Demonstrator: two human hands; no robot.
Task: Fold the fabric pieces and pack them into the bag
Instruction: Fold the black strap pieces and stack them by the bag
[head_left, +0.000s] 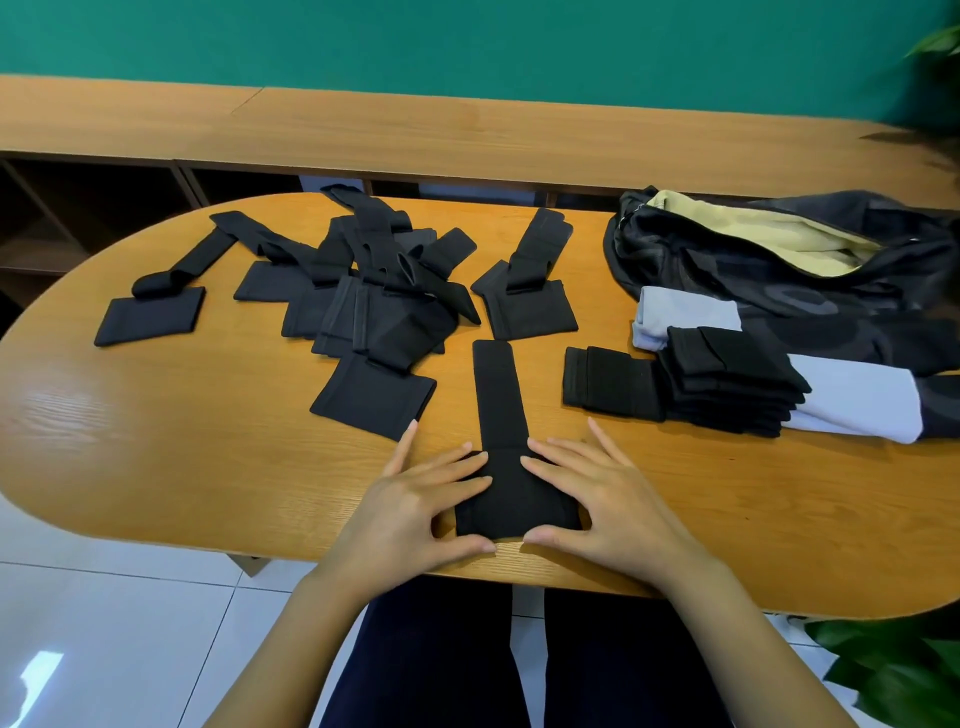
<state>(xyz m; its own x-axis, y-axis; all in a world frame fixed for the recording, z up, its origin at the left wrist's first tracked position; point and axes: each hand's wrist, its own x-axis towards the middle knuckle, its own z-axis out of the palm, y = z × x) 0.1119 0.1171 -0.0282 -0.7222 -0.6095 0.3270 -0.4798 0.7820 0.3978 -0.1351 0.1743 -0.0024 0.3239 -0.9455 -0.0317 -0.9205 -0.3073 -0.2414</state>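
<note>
A black fabric piece (501, 415) with a long strap lies flat near the table's front edge, its wide end toward me. My left hand (415, 499) presses its left side with straight, spread fingers. On the other side my right hand (608, 499) does the same, and the two thumbs nearly meet at the near edge. Several unfolded black pieces (379, 291) are heaped at the middle and left. A stack of folded black pieces (727, 384) sits at the right. The dark bag (769, 270) lies open at the far right, showing a yellow lining.
The oval wooden table (208, 457) carries everything. Grey cloth (857, 400) lies under the folded stack beside the bag. A long wooden shelf unit (415, 130) runs behind the table. Green plant leaves (893, 670) show at the lower right.
</note>
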